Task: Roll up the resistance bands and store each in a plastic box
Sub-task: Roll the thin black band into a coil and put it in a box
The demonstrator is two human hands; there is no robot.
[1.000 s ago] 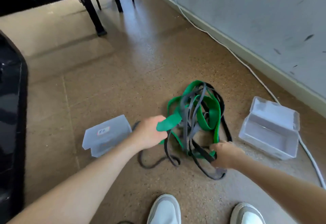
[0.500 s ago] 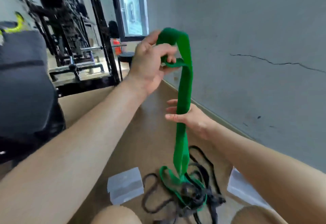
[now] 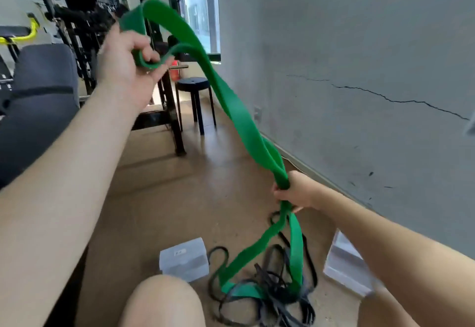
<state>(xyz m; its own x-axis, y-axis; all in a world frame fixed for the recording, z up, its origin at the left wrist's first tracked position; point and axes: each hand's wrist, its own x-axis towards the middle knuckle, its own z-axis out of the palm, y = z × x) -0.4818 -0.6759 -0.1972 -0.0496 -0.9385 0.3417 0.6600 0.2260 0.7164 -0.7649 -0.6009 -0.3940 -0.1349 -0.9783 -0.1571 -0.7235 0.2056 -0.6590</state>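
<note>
A wide green resistance band (image 3: pixel 231 105) stretches from upper left down to the floor. My left hand (image 3: pixel 126 61) holds its top loop raised high, fingers curled round it. My right hand (image 3: pixel 295 193) grips both strands lower down on the right. The band's lower end lies on the floor, tangled with several thin black and grey bands (image 3: pixel 272 290). A closed clear plastic box (image 3: pixel 183 258) stands left of the tangle. An open clear plastic box (image 3: pixel 344 267) sits on the right, partly hidden behind my right forearm.
A grey cracked wall (image 3: pixel 359 69) runs along the right. A black stool (image 3: pixel 194 97) and a black rack frame (image 3: pixel 169 110) stand ahead. A dark padded bench (image 3: pixel 38 95) is at left. My knee (image 3: pixel 164 301) is at the bottom.
The green band has been pulled further out of the tangle. My right hand slid down and to the right along it and now grips it; my left hand stays raised.
</note>
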